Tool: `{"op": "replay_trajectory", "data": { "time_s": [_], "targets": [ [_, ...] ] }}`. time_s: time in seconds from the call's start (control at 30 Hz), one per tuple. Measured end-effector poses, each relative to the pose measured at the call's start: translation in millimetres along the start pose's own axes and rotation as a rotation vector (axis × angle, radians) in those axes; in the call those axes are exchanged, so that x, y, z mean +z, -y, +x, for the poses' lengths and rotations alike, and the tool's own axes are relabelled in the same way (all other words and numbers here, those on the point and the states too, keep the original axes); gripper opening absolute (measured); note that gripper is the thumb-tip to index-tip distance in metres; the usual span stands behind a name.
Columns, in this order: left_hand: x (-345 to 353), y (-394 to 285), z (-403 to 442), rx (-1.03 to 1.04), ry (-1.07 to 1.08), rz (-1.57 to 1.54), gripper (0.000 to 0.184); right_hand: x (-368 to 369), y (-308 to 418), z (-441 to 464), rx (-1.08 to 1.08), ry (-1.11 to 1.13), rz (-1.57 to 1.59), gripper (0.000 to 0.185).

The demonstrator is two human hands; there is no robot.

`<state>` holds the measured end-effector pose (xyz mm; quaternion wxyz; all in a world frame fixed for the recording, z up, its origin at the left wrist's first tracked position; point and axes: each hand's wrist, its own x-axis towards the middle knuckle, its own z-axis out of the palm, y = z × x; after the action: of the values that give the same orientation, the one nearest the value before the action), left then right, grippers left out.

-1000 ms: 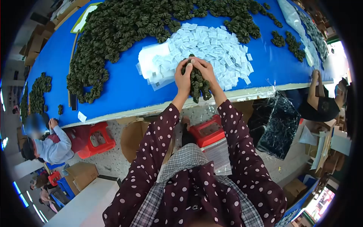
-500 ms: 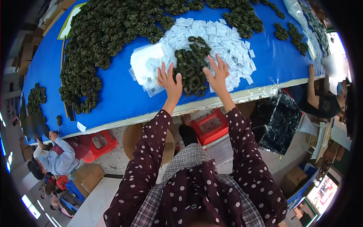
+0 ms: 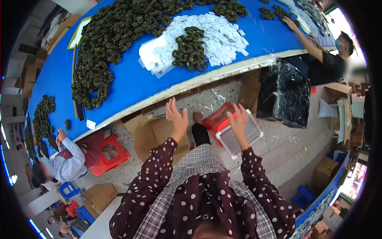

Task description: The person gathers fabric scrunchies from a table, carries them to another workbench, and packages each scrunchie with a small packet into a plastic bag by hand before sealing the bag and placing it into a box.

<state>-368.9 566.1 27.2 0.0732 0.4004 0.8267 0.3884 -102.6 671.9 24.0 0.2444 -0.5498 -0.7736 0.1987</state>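
Observation:
My left hand is held in the air in front of the table edge, fingers stretched out and nothing in it. Level with it, my right hand is also empty with its fingers apart, over a red stool and a grey-white slatted panel. Beyond both hands, a small heap of dark green scrunchies lies on the blue table. White square packets spread around and behind that heap. A stack of clear plastic bags lies at its left.
A big pile of dark green scrunchies covers the table's left and back. Below are a red stool, a slatted panel, a cardboard box and a black plastic bag. One co-worker reaches over the table at right; another sits at left.
Both my hands have left the small scrunchie heap and drawn back off the table toward me. My view has shifted away from the table. The right-hand co-worker now reaches toward scrunchies there.

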Motion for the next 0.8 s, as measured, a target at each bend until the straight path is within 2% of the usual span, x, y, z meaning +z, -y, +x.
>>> {"op": "replay_trajectory", "data": {
  "time_s": [0.03, 0.1, 0.2, 0.27, 0.3, 0.43, 0.53, 0.67, 0.7, 0.8],
  "targets": [
    [-12.5, 0.8, -28.6, 0.014, -0.001, -0.001, 0.066, -8.2, -19.0, -34.6, 0.002, -0.014, 0.004, 0.055],
    [-36.4, 8.2, -96.4, 0.017, 0.214, 0.013, 0.069, -26.2, -49.7, -113.9, 0.136, 0.006, -0.011, 0.056],
    [-57.0, 24.6, -192.1, 0.097, 0.35, 0.098, 0.064, -59.1, -67.1, -217.0, 0.302, 0.0, -0.041, 0.057],
    [-72.2, 22.9, -241.1, -0.003, 0.672, 0.115, 0.058, -78.2, -74.6, -278.1, 0.472, -0.002, -0.07, 0.058],
    [-73.9, 21.4, -256.3, 0.035, 0.709, 0.11, 0.058, -85.5, -79.8, -302.8, 0.514, -0.033, -0.079, 0.058],
    [-72.6, 17.9, -306.7, 0.198, 1.085, 0.192, 0.047, -116.9, -97.7, -405.3, 0.684, -0.073, -0.091, 0.059],
    [-47.5, -2.2, -315.7, 0.285, 1.138, 0.171, 0.041, -141.7, -115.5, -472.1, 0.815, -0.142, -0.123, 0.06],
    [7.5, -34.5, -327.6, 0.451, 1.013, 0.3, 0.036, -179.4, -141.9, -563.2, 1.003, -0.216, -0.132, 0.06],
    [21.2, -43.5, -339.9, 0.496, 0.965, 0.303, 0.034, -191.8, -151.2, -586.6, 1.063, -0.227, -0.117, 0.06],
    [58.6, -85.7, -397.4, 0.5, 1.01, 0.33, 0.035, -238.1, -181.8, -668.9, 1.216, -0.263, -0.088, 0.059]
  ]
}}
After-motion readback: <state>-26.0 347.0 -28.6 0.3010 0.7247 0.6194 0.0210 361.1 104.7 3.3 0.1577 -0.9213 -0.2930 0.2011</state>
